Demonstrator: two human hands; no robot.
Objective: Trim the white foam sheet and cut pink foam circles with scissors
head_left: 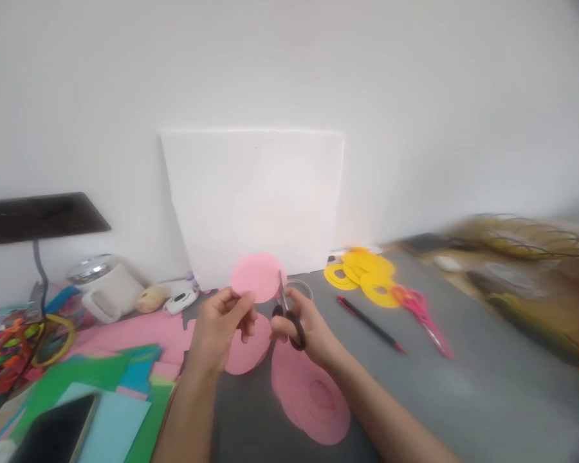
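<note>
My left hand [219,325] pinches the lower edge of a round pink paper disc [257,275] and holds it up above the grey table [463,386]. My right hand [305,325] has its fingers through the black handles of a pair of scissors [287,314]; the blades point up at the disc's right edge. Under my hands lie more pink paper cut-outs [311,399], one with a ring shape cut in it.
Yellow paper rings [361,275], pink-handled scissors [422,316] and a red-and-black pencil [371,325] lie to the right. Coloured paper sheets [106,386], a phone [58,434], a white mug [109,289] and coloured rings [9,354] crowd the left. A white board [253,199] leans on the wall.
</note>
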